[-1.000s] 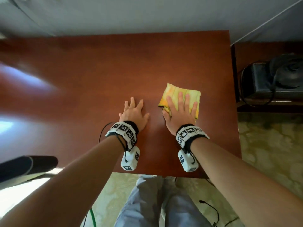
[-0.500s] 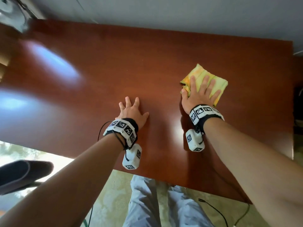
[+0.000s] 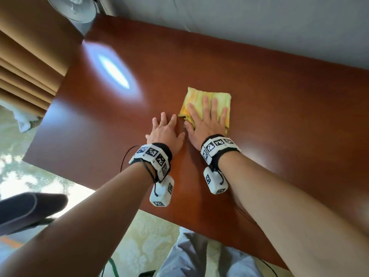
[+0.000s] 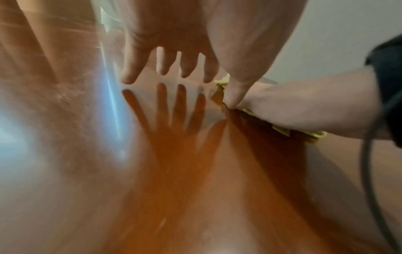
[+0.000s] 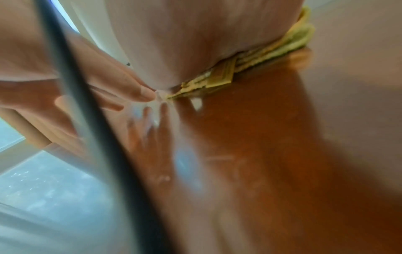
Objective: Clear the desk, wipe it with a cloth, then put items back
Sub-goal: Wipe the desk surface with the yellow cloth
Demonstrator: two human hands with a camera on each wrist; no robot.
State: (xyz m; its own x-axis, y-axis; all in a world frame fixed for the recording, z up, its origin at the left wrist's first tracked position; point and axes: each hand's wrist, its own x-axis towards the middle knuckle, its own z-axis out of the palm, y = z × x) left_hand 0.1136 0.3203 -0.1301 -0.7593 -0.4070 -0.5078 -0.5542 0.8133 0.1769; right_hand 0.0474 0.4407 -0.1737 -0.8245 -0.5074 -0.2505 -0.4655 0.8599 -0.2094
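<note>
While your right hand presses the folded cloth flat-fingered at frame centre, left hand splayed on the bare surface: wiping step. Next, sweep toward unwiped areas.

No words, brands or numbers can be read — only black-and-white square code markers on the wristbands.

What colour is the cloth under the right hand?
Yellow with pale green and orange patches; the cloth shows best in the head view.

Cloth on desk, right of left hand.
</note>
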